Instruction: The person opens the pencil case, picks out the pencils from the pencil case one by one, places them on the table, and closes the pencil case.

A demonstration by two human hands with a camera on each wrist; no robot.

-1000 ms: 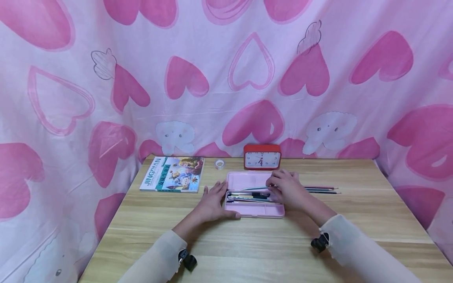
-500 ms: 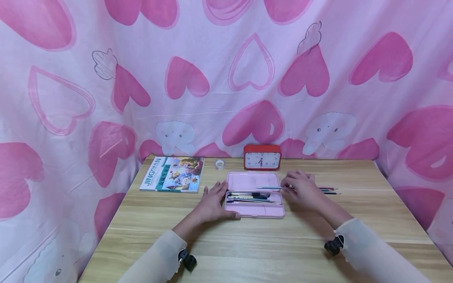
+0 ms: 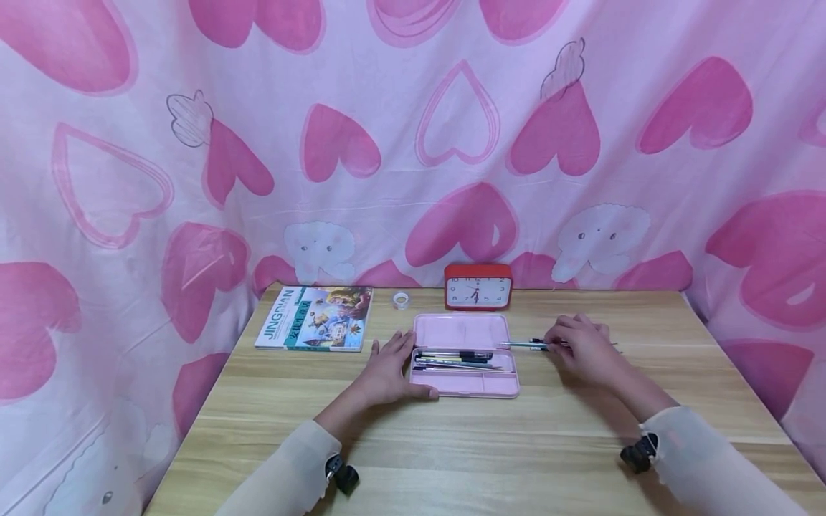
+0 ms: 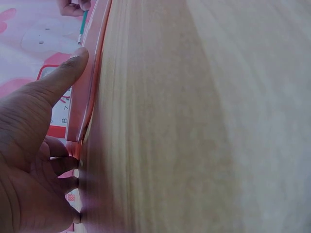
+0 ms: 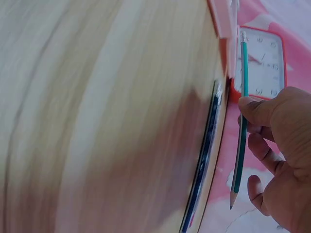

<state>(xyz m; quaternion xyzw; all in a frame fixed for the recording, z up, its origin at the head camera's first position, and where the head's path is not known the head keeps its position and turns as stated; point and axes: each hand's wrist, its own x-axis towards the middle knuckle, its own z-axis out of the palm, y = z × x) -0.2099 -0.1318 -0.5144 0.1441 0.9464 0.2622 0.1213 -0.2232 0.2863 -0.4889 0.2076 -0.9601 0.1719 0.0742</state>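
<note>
My right hand (image 3: 584,351) is to the right of the pencil case, over the table. In the right wrist view its thumb and fingers pinch a green pencil (image 5: 244,73) near the middle, with the eraser end up and the sharpened tip down. More pencils (image 5: 204,150) lie on the table beside it. The pink pencil case (image 3: 445,385) has its lid folded back, and several pens and pencils (image 3: 458,360) lie in its rear compartment. My left hand (image 3: 389,373) rests at the case's left end, fingers extended along the side and thumb (image 4: 73,68) at the front edge.
Behind the case stands a red clock (image 3: 478,288). A roll of clear tape (image 3: 401,299) is at the back, left of the clock. Farther left lies a book (image 3: 315,319) with a colourful cover. A pink curtain with hearts (image 3: 342,143) hangs behind the wooden table (image 3: 490,451).
My right hand has moved rightward from above the case, carrying the green pencil out to the pencils on the table. My left hand and the case have stayed put.
</note>
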